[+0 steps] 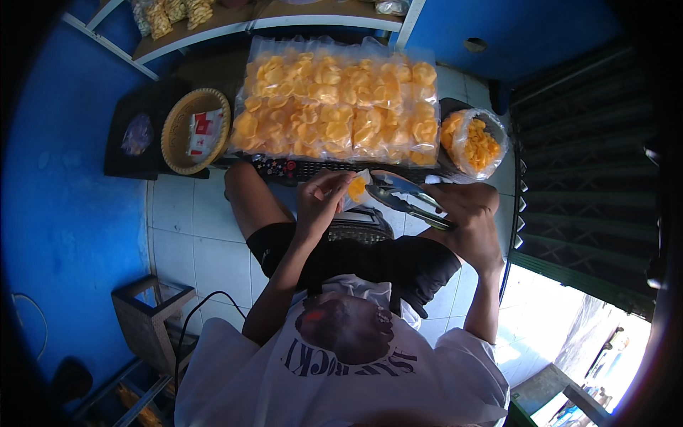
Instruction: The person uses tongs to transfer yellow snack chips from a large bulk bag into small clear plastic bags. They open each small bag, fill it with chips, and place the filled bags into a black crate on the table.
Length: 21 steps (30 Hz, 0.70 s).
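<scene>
My left hand (322, 198) grips a small clear plastic bag (352, 198) by its side, with some orange chips (356, 187) inside it. In my right hand (472, 221) is a pair of metal tongs (408, 195). The tongs' jaws are spread, and their tips are at the mouth of the bag. Whether the tips hold a chip cannot be told. Beyond my hands, filled clear bags of orange chips (336, 112) lie in rows. To their right stands a large plastic-lined container of loose chips (483, 147).
A round tan basket (168, 133) holds red-and-white packets (205, 131). Behind is a shelf (320, 22) with bagged snacks (160, 18). A wooden stool (152, 304) stands at lower left beside a black cable (184, 325). On the right is a dark folding shutter (581, 187).
</scene>
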Each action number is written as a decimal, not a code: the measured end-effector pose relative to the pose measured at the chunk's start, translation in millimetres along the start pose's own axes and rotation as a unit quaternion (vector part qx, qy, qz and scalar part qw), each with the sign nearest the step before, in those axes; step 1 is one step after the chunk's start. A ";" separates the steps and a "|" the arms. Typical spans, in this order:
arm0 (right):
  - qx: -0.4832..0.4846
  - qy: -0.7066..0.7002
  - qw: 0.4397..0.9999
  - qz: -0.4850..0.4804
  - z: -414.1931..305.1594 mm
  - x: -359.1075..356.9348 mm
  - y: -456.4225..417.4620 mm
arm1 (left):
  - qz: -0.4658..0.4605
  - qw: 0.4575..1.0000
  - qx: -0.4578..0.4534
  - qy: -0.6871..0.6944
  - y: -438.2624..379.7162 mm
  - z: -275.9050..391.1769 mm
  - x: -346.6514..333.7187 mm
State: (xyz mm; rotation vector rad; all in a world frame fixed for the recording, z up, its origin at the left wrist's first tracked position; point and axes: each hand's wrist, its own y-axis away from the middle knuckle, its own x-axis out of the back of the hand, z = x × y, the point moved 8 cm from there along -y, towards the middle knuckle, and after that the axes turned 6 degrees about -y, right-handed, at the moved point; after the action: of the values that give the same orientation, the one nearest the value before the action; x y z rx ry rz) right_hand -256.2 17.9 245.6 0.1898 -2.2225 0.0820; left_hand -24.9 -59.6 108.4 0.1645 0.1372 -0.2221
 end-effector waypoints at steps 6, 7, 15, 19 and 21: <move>-0.171 -0.168 0.965 0.107 19.8 -15.3 0.3 | 0.007 0.997 -0.061 -0.054 1.2 13.7 -3.6; -0.190 -0.221 0.947 0.136 20.4 -23.3 -0.8 | -0.003 0.997 -0.053 -0.049 2.8 13.5 -8.2; -0.220 -0.284 0.911 0.202 16.9 -78.1 -28.5 | -0.009 0.990 -0.124 -0.067 12.3 31.7 -27.0; -0.207 -0.349 0.889 0.211 15.3 -67.1 -24.5 | -0.004 0.985 -0.138 -0.101 20.4 45.1 -21.6; -0.186 -0.353 0.888 0.230 10.1 -59.7 -22.9 | 0.011 0.980 -0.159 -0.119 27.8 55.3 -21.0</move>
State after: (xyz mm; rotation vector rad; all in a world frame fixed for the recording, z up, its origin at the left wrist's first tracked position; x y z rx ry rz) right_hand -224.4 0.4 192.0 -0.6207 -2.9092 -0.1883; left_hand -32.4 -38.2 169.8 -0.1787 -0.0682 -0.1926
